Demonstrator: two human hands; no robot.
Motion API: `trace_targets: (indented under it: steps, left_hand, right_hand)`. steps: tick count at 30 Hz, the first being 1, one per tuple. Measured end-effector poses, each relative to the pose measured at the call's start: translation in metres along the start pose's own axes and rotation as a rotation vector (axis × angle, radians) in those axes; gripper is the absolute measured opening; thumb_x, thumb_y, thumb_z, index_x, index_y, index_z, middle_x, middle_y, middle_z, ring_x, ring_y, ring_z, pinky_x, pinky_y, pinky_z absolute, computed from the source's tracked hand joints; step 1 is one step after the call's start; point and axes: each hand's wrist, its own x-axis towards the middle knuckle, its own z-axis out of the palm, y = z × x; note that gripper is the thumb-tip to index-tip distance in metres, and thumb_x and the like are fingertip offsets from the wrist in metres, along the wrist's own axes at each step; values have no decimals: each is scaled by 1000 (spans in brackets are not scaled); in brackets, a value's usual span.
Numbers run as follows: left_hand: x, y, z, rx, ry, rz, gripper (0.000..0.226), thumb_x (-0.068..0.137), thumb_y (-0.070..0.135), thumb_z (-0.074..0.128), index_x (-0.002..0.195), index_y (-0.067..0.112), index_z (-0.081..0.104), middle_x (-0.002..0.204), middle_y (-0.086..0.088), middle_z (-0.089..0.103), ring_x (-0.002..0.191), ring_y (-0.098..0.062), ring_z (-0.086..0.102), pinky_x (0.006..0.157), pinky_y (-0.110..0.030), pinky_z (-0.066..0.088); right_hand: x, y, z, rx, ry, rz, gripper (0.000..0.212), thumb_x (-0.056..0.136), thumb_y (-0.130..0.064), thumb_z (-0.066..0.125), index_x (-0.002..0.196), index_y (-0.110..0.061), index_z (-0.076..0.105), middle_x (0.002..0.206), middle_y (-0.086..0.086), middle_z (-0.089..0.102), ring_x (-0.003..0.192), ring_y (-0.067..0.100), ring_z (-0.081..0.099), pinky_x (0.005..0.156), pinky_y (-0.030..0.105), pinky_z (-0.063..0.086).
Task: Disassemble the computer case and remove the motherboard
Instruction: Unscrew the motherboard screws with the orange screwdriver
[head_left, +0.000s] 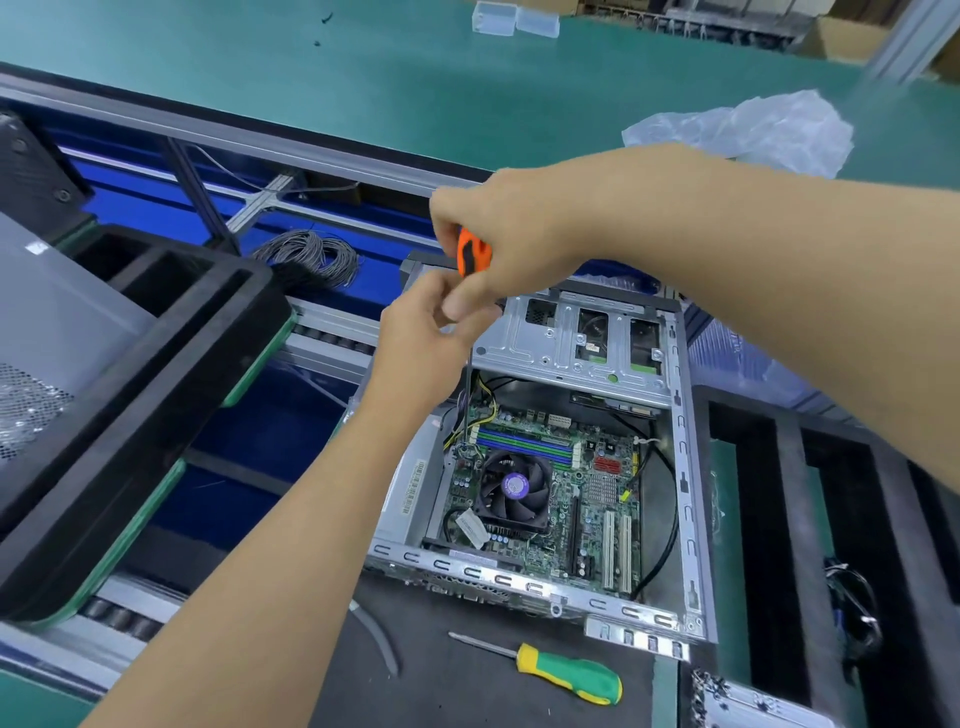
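I see the computer case (680, 467) lying open on its side, green motherboard (566, 499) inside it, fan cooler on top.

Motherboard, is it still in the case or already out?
Still in. The motherboard lies flat inside the open case, fan mounted, with a screwdriver reaching down to it.

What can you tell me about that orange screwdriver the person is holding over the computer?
The orange screwdriver has an orange handle with black inlays, seemingly plastic, and a thin dark metal shaft. It stands nearly upright over the open computer case. The right hand grips the handle from above; the left hand pinches the shaft just below it. The tip reaches down to the motherboard at its far left corner, near the fan.
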Motion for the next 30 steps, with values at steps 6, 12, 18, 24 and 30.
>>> trace_targets:
  steps: [6, 12, 18, 24, 30]
  left_hand:
    - [1, 4, 7, 23, 106, -41, 36, 79, 24, 79, 97, 41, 53, 83, 8, 58, 75, -7, 56, 70, -21, 48]
    - [-8, -2, 6, 40, -14, 5, 25, 97, 16, 56, 121, 19, 60, 103, 13, 67, 100, -5, 61, 85, -19, 47]
    - [-6, -3, 6, -11, 42, -18, 20, 91, 18, 67, 109, 20, 59, 100, 7, 69, 94, -6, 65, 89, -25, 51]
    - [-5, -3, 14, 26, 133, 1, 31, 82, 21, 76, 107, 28, 59, 84, 14, 50, 76, -5, 50, 75, -18, 44]
    - [-8, 4, 15, 57, 96, 20, 31, 88, 24, 70, 102, 41, 48, 95, 10, 54, 82, -4, 54, 72, -11, 41]
  right_hand:
    - [5, -3, 10, -80, 148, 60, 48, 95, -60, 40, 95, -13, 51, 77, 8, 44, 66, 27, 49, 50, 31, 29]
    - [0, 7, 6, 13, -1, 25, 24, 94, -50, 53, 103, -31, 42, 81, -5, 42, 83, 28, 57, 68, 39, 46]
    - [-5, 7, 1, 61, -80, -55, 18, 94, -32, 58, 101, -37, 42, 84, -13, 54, 74, 12, 52, 56, 32, 32]
    - [-1, -2, 10, -99, 135, 108, 51, 89, -68, 44, 97, -19, 48, 78, 1, 40, 61, 21, 49, 50, 30, 31]
    - [-2, -2, 9, 9, 64, 51, 36, 93, -55, 52, 103, -21, 45, 79, -2, 38, 66, 20, 51, 51, 31, 30]
